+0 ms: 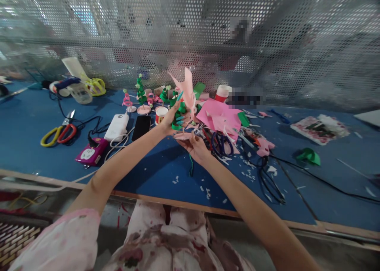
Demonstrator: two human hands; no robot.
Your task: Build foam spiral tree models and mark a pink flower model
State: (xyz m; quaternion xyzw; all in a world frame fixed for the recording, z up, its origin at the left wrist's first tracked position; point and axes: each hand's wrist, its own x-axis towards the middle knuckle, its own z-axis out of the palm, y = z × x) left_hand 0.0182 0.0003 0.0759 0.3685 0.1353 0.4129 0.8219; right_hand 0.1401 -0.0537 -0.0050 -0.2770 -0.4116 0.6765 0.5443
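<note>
1. The green paper spiral is above the table, its long axis roughly upright, with a pink disc just under it.
2. The left hand is nearer the spiral, reaching in from its left, fingers curled around it.
3. The right hand comes from below right, pinching the disc's edge. The hands are close together; whether disc and spiral are joined, I cannot tell.
4. Beyond lie pink sheets and a jar.
</note>
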